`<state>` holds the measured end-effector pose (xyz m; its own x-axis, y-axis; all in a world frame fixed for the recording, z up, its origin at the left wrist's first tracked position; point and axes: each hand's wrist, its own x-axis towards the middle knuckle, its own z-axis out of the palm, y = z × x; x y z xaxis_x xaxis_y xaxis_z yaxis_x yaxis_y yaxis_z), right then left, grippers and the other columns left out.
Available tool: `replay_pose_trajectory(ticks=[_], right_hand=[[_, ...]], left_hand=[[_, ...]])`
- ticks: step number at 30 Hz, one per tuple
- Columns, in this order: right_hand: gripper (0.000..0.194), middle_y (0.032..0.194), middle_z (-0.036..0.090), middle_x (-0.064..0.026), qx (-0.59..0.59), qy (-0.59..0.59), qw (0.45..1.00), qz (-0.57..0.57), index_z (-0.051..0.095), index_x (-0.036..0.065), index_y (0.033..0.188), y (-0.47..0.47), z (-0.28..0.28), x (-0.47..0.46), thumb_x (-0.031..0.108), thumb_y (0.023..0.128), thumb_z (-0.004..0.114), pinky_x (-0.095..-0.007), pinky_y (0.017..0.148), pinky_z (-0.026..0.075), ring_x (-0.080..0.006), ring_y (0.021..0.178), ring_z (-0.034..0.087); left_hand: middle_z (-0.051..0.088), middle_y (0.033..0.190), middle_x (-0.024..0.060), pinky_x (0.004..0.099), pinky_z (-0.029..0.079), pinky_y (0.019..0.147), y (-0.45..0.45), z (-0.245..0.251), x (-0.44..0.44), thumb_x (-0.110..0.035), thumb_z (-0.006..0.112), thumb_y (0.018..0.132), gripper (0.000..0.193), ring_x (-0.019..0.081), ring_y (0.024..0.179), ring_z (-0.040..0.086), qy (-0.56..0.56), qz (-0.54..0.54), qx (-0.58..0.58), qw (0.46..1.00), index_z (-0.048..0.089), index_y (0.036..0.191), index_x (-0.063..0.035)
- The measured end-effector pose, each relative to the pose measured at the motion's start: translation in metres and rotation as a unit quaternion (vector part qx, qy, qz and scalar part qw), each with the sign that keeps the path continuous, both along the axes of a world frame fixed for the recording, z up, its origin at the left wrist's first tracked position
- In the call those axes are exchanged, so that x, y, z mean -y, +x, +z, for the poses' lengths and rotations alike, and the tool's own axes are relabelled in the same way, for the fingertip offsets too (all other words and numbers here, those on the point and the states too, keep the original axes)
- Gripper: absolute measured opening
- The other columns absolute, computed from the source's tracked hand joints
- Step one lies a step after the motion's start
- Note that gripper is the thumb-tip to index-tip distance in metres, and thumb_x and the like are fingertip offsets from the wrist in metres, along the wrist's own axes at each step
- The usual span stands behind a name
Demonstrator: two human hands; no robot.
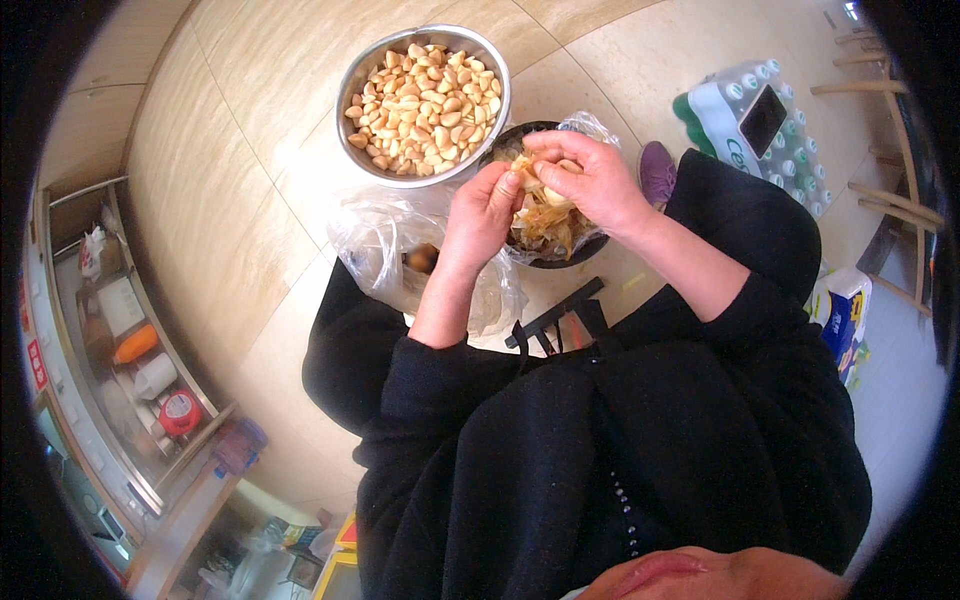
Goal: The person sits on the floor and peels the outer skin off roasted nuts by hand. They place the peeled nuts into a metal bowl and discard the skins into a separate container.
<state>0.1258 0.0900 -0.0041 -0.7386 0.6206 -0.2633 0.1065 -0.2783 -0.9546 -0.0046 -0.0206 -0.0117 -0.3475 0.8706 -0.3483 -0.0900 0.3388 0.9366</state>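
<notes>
My left hand [482,214] pinches a garlic clove [527,177] with papery skin on it. Its other side is held by the thumb and fingers of my right hand [596,180], and more pale garlic shows in that palm. Both hands are over a round black basin [559,262] of loose brown garlic skins [547,221]. Beyond my left hand, a stainless steel bowl [346,142] on the floor is heaped with peeled garlic cloves [427,105]. A clear plastic bag [367,232] lies beside my left wrist, something brown and round showing inside.
A shrink-wrapped bottle pack [716,124] stands at the right with a smartphone [763,121] on top. Further right are wooden chair parts [900,199] and a wrapped paper pack [836,311]. A glass-topped cabinet [124,360] lines the left. My knees flank the basin and bag.
</notes>
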Motion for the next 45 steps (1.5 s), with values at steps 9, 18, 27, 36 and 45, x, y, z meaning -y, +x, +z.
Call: replay_pose_trajectory(ticks=[9,18,27,36,45], right_hand=[[0.017,0.088,0.062,-0.0075,0.054,-0.013,0.998,0.016,0.058,-0.001,0.094,-0.002,-0.013,0.001,0.011,0.081,0.060,-0.0246,0.071,0.047,-0.0108,0.080,0.058],[0.016,0.089,0.061,-0.0035,-0.068,-0.121,0.990,0.012,0.056,0.000,0.100,-0.002,-0.007,0.003,0.008,0.086,0.059,-0.0236,0.074,0.047,-0.0096,0.081,0.058],[0.013,0.087,0.062,-0.0032,0.008,-0.049,0.998,0.027,0.061,0.000,0.095,0.001,-0.008,-0.004,0.008,0.085,0.062,-0.0229,0.073,0.047,-0.0090,0.082,0.058],[0.020,0.080,0.066,-0.0056,0.055,0.030,0.998,0.006,0.065,0.000,0.092,0.001,-0.014,0.000,0.014,0.077,0.065,-0.0247,0.071,0.048,-0.0111,0.075,0.060],[0.015,0.074,0.065,-0.0074,0.098,0.082,0.992,0.017,0.066,0.001,0.083,0.002,-0.011,-0.001,0.013,0.074,0.064,-0.0266,0.069,0.048,-0.0124,0.070,0.061]], left_hand=[[0.058,0.070,0.0025,0.0209,0.043,0.048,0.014,0.005,-0.009,-0.014,0.054,0.091,0.014,0.0082,0.056,0.053,0.018,0.115,0.080,0.990,0.058,0.092,-0.0001],[0.060,0.072,0.0025,0.0210,0.046,0.052,0.002,0.007,-0.005,-0.010,0.056,0.089,0.014,0.0074,0.056,0.054,-0.026,0.034,0.005,0.999,0.060,0.095,0.0013],[0.062,0.074,0.0045,0.0231,0.048,0.060,0.000,0.001,-0.004,-0.011,0.054,0.090,0.016,0.0104,0.060,0.056,-0.011,0.059,0.097,0.993,0.061,0.095,0.0016],[0.063,0.082,0.0056,0.0245,0.049,0.065,0.002,-0.018,-0.003,-0.014,0.056,0.090,0.017,0.0115,0.066,0.058,0.002,0.098,0.282,0.954,0.060,0.094,0.0011],[0.062,0.086,0.0059,0.0249,0.048,0.073,0.006,-0.009,-0.004,-0.016,0.056,0.090,0.025,0.0136,0.076,0.059,0.011,0.068,0.125,0.990,0.058,0.107,0.0011]])
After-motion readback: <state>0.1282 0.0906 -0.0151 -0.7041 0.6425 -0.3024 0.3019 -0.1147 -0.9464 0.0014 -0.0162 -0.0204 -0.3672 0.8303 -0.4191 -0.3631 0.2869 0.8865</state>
